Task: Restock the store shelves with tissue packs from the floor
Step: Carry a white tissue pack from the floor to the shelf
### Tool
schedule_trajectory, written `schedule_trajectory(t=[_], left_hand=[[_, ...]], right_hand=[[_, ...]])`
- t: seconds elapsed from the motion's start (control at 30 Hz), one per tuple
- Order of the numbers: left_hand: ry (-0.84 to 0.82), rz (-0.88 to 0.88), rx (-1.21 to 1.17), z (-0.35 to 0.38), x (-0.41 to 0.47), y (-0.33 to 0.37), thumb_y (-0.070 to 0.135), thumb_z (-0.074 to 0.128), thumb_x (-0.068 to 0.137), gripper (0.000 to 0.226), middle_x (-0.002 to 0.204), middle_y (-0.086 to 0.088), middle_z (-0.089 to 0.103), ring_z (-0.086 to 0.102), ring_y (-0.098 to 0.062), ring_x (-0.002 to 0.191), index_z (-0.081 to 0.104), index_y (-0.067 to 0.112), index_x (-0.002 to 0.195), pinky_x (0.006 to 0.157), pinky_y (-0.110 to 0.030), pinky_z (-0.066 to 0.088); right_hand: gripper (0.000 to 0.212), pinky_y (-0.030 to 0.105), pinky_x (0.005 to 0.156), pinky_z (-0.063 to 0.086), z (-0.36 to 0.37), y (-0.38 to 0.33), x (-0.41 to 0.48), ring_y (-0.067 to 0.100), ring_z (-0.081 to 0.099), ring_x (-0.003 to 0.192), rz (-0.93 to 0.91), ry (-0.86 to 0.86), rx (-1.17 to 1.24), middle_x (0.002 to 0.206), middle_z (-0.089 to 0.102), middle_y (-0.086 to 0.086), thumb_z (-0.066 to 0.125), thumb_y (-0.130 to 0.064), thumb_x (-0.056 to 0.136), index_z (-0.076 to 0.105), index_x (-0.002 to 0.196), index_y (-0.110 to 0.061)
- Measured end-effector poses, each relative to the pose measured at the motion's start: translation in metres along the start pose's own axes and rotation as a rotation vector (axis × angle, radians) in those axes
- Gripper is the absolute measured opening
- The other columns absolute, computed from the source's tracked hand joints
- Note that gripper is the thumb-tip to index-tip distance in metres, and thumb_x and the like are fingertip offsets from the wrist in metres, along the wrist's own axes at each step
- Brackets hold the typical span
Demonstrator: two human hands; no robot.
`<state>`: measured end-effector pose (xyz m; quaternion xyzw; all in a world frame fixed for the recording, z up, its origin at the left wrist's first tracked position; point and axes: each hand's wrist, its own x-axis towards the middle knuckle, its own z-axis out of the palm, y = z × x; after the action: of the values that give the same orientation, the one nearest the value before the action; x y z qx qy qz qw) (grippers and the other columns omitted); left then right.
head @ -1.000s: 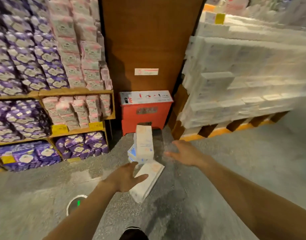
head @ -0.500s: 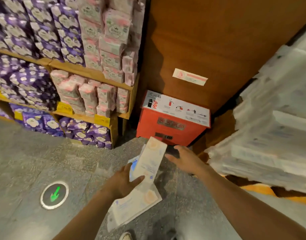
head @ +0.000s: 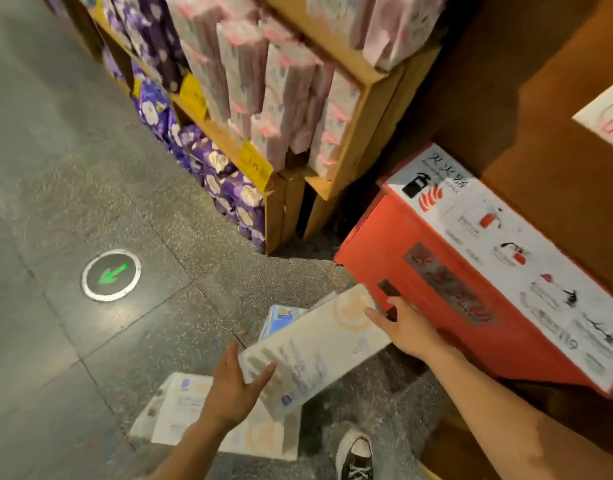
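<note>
A long white tissue pack [head: 315, 348] with an orange ring print lies tilted just above the floor. My left hand [head: 234, 386] grips its near end, thumb over the top face. My right hand [head: 407, 327] holds the far end, thumb on top and fingers round the end. Under it sits a blue-and-white pack [head: 281, 315], partly hidden. Another white pack [head: 190, 410] lies flat on the floor below my left wrist. The wooden shelf [head: 350, 157] holds pink packs [head: 284, 98] above and purple packs [head: 225, 181] at floor level.
A red fire-extinguisher box [head: 419, 271] stands right behind my right hand, against a brown wooden panel [head: 540, 81]. A round floor marker with a green arrow [head: 111, 275] is set in the grey floor at the left. My black shoe [head: 355, 455] is at the bottom edge.
The view has dropped and swung left, closer to the floor. My right hand has come onto the far end of the long pack, and my left hand has shifted to its near end.
</note>
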<state>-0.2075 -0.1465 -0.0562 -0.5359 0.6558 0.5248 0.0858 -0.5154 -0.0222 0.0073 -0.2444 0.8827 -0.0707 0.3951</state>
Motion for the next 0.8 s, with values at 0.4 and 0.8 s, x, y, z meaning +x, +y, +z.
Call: schedule_trajectory(t=[0.4,0.8], left_hand=[[0.105,-0.228,-0.694,0.108,0.074,-0.051,0.046,0.073,0.085,0.035,0.095,0.003,0.078,0.076,-0.017,0.081,0.069,0.025,0.112,0.064,-0.032,0.058],[0.302,-0.131,-0.667,-0.108,-0.104,0.019,0.061,0.079,0.073,0.059,0.091,-0.003,0.078,0.076,-0.023,0.077,0.067,0.015,0.108,0.062,-0.037,0.06]], right_hand=[[0.035,0.034,0.085,0.048,0.084,0.06,0.141,0.006,0.061,0.094,-0.016,-0.058,0.383,0.112,0.07,-0.004,0.076,-0.045,0.086,0.067,0.111,-0.022],[0.032,0.021,0.06,0.056,-0.044,-0.112,-0.04,0.012,0.075,0.083,-0.191,-0.229,0.498,0.1,0.077,0.001,0.078,-0.033,0.086,0.068,0.111,-0.016]])
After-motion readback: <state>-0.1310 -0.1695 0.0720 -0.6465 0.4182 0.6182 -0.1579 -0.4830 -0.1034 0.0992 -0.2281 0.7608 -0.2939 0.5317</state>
